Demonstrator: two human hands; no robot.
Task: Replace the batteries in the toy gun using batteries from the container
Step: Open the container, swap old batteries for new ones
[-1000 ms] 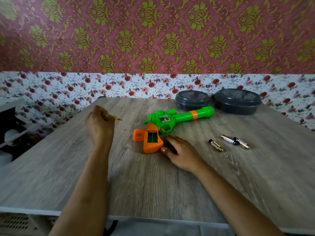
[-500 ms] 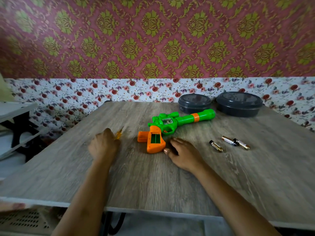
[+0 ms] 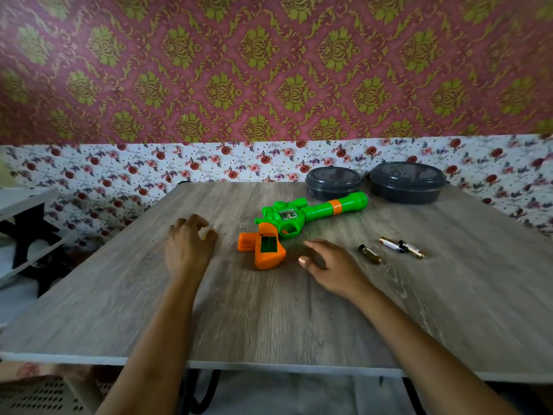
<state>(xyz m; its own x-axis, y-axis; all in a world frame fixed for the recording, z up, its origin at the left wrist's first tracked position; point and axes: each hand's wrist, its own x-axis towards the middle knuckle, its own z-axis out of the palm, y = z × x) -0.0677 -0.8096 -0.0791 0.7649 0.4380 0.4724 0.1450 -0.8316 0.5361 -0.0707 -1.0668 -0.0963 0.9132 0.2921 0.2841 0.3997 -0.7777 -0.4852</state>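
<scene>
With the toy gun [image 3: 299, 215] lying on the table [image 3: 269, 310], grip bay open and three batteries [image 3: 401, 246] out nearby, I'm resting my right hand [image 3: 332, 265] open beside it and curling my left hand [image 3: 188, 248] over something yellow [image 3: 204, 236], grip unclear, so next I'm needing a container [image 3: 332, 182] opened.

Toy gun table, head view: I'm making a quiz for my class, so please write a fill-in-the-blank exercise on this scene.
The toy gun has a green barrel and an ____ grip. ____ loose batteries lie on the table beside the right hand. Behind the gun stand ____ dark, lidded containers.
Missing words: orange; three; two.
</scene>
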